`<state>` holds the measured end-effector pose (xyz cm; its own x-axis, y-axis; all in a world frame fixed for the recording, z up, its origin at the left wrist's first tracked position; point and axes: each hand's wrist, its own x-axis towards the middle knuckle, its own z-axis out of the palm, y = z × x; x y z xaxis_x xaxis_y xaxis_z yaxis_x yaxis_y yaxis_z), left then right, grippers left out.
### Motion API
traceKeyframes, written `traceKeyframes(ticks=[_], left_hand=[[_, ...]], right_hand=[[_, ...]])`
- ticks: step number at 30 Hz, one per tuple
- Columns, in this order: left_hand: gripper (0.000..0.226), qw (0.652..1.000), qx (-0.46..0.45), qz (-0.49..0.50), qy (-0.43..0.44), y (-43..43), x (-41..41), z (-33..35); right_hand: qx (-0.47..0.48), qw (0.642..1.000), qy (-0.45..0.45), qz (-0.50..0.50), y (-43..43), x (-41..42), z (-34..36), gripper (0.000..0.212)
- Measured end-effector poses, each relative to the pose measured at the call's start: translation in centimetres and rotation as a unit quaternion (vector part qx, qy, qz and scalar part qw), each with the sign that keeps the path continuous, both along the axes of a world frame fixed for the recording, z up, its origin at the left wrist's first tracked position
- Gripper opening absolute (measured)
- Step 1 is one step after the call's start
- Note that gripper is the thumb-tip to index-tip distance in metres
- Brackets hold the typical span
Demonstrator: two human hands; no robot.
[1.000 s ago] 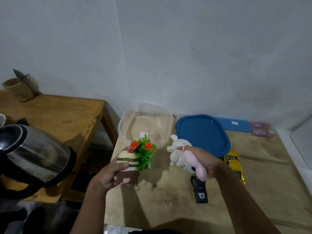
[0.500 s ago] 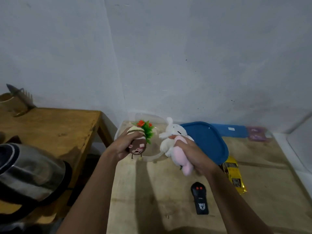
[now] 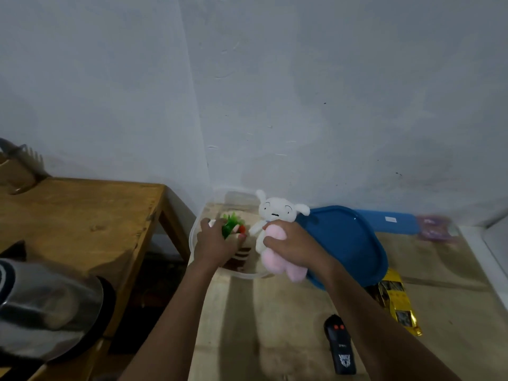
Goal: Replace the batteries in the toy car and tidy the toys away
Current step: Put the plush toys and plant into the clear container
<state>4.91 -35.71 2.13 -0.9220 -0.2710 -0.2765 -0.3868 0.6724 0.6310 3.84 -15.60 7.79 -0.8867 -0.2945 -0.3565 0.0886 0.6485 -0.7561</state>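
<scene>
Head view: at the table's (image 3: pixel 261 312) far-left corner, the left grip (image 3: pixel 215 243) held the striped, green-leafed flower toy (image 3: pixel 229 229) down inside the clear tub (image 3: pixel 247 276). The right grip (image 3: pixel 291 243) clutched the white-and-pink plush (image 3: pixel 275 211) over its rim; it looked best lowered alongside, not atop the flowers.

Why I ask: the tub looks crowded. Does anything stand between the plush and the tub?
Nothing covers the tub: the lid lies off to its right. The plush, in the right hand, hangs at the tub's right rim. Only the left hand, holding the flower toy inside the tub's left part, is beside its path.
</scene>
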Motion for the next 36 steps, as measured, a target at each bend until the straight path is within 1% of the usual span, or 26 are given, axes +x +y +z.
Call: traceKeyframes(ticks=[1,2,3,4,5,6,8,9,12,15,18,19,20,21,22,23,24,26,27,28,29,30,31,32,34,36], left_hand=[[0.061,0.997,-0.013,0.023,0.073,-0.3,0.2,0.6],[0.053,0.989,-0.027,0.052,0.135,-0.6,0.3,1.1],[0.048,0.98,-0.047,0.083,0.175,-1.1,0.5,1.5],[0.047,0.974,-0.064,0.114,0.187,-1.6,0.5,1.6],[0.046,0.973,-0.059,0.139,0.174,-2.1,0.5,1.5],[0.045,0.976,-0.023,0.16,0.144,-2.7,0.3,1.3],[0.034,0.981,0.06,0.16,0.093,-3.6,0.2,0.2],[0.029,0.982,0.077,0.151,0.085,-3.9,0.2,-0.4],[0.033,0.978,0.084,0.167,0.089,-4.2,0.5,-1.5],[0.034,0.973,0.087,0.194,0.089,-3.8,0.7,-2.0],[0.034,0.969,0.095,0.207,0.091,-3.5,1.0,-2.2],[0.034,0.968,0.098,0.21,0.093,-3.4,1.0,-2.1],[0.033,0.967,0.103,0.215,0.093,-3.3,1.0,-2.0],[0.033,0.964,0.111,0.221,0.092,-3.2,1.0,-2.0],[0.032,0.961,0.123,0.231,0.09,-3.1,1.0,-2.0],[0.032,0.956,0.135,0.244,0.087,-2.9,1.0,-2.0],[0.031,0.952,0.146,0.254,0.082,-2.7,1.1,-1.9],[0.028,0.948,0.154,0.266,0.077,-2.4,1.1,-1.8],[0.027,0.948,0.155,0.267,0.077,-2.2,1.1,-1.6],[0.025,0.948,0.154,0.269,0.077,-2.1,1.1,-1.5],[0.024,0.947,0.156,0.269,0.077,-2.1,1.1,-1.3],[0.023,0.947,0.158,0.269,0.079,-2.0,1.1,-1.2],[0.024,0.947,0.158,0.266,0.081,-2.2,1.1,-1.3],[0.027,0.949,0.156,0.263,0.081,-2.2,1.0,-1.4],[0.031,0.948,0.155,0.266,0.079,-2.2,1.0,-1.6],[0.033,0.945,0.163,0.272,0.08,-2.1,0.8,-1.8]], right_hand=[[0.031,0.999,0.012,0.018,-0.7,-0.5,-0.1,0.032],[0.06,0.997,0.019,0.034,-1.5,-0.8,0.1,0.03],[0.088,0.995,0.025,0.049,-2.3,-1.3,0.2,0.027],[0.115,0.991,0.029,0.058,-2.9,-1.6,0.2,0.029],[0.141,0.987,0.037,0.063,-3.4,-1.9,0.0,0.035],[0.166,0.983,0.041,0.068,-3.9,-2.2,-0.4,0.04],[0.201,0.975,0.045,0.083,-4.5,-3.0,-1.9,0.046],[0.213,0.972,0.047,0.087,-4.8,-3.2,-2.8,0.047],[0.23,0.969,0.051,0.08,-5.4,-3.6,-4.8,0.047],[0.21,0.975,0.037,0.062,-6.1,-3.4,-6.8,0.049],[0.144,0.989,0.028,-0.009,-6.5,-3.1,-7.5,0.053],[0.127,0.99,0.046,-0.039,-6.5,-3.0,-7.5,0.054],[0.138,0.985,0.084,-0.06,-6.4,-2.9,-7.3,0.052],[0.18,0.97,0.147,-0.065,-6.3,-2.7,-7.0,0.047],[0.234,0.947,0.214,-0.057,-6.1,-2.5,-6.7,0.041],[0.275,0.924,0.262,-0.044,-5.8,-2.2,-6.5,0.034],[0.301,0.915,0.268,-0.019,-5.6,-1.9,-6.1,0.03],[0.32,0.916,0.239,0.039,-5.0,-1.5,-5.5,0.03],[0.305,0.924,0.222,0.052,-4.6,-1.4,-5.1,0.031],[0.261,0.941,0.21,0.035,-4.1,-1.2,-4.4,0.031],[0.2,0.958,0.204,-0.005,-3.4,-1.0,-3.6,0.029],[0.136,0.967,0.206,-0.058,-2.6,-0.6,-2.9,0.028],[0.084,0.966,0.216,-0.112,-1.7,0.0,-2.3,0.027],[0.053,0.958,0.232,-0.162,-0.8,0.7,-2.0,0.026],[0.031,0.93,0.264,-0.254,1.4,2.3,-2.4,0.021],[0.029,0.912,0.263,-0.314,3.8,3.9,-3.7,0.02]])
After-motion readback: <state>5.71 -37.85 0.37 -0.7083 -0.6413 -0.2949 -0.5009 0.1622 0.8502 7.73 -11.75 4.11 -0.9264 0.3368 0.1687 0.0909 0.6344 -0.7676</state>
